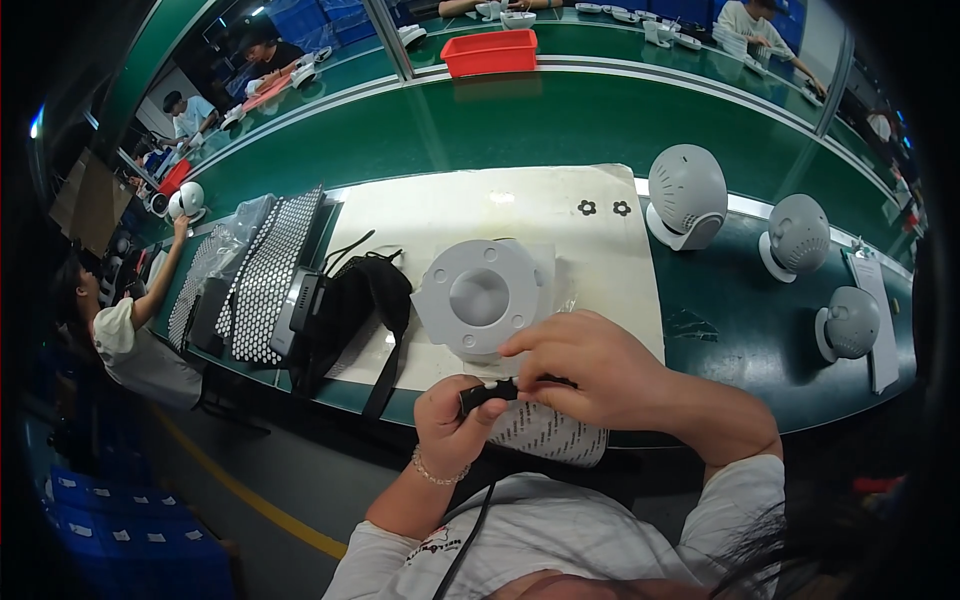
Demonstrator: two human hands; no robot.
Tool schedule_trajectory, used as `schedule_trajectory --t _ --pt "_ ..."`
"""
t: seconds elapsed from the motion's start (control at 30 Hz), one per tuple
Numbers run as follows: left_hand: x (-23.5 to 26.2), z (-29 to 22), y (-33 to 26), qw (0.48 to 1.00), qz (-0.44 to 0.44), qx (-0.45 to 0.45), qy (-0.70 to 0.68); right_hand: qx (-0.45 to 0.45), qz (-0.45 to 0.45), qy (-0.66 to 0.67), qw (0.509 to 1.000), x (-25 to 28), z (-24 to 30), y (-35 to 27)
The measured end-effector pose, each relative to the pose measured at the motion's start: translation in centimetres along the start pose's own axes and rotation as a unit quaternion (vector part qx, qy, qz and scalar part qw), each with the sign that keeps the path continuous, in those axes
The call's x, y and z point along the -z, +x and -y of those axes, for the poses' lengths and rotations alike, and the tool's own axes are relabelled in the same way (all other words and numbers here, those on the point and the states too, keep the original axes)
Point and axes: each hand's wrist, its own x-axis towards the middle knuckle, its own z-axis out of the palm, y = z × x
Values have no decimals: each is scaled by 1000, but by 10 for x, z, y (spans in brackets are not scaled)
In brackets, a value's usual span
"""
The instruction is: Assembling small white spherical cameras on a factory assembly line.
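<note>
Just in front of the table's near edge, my left hand (447, 422) is closed around a small black part (488, 394), thumb along its side. My right hand (603, 366) comes in from the right, and its fingers pinch the other end of that part; its exact kind is too small to make out. Beyond both hands, a white round housing (436, 312) with a shallow bowl in its middle lies on the pale mat (610, 260). A patterned packet (555, 435) shows below my hands, partly hidden by them.
Left of the mat lie a black strapped bag (365, 295) and a dotted sheet (265, 280). Three white domed devices, the largest one (688, 195) farthest back, stand at right beside a clipboard (878, 320). A red bin (490, 53) sits across the green belt (480, 125). A co-worker (125, 325) works at left.
</note>
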Motion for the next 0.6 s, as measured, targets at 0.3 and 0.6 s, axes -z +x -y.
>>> schedule_trajectory --t 0.3,0.6 --pt "1 -1 1 1000 10 -14 -25 7 4 10 1000 -8 13 0" --pt "-1 -4 -2 1000 -3 -9 -20 -3 -29 40 999 -15 13 1"
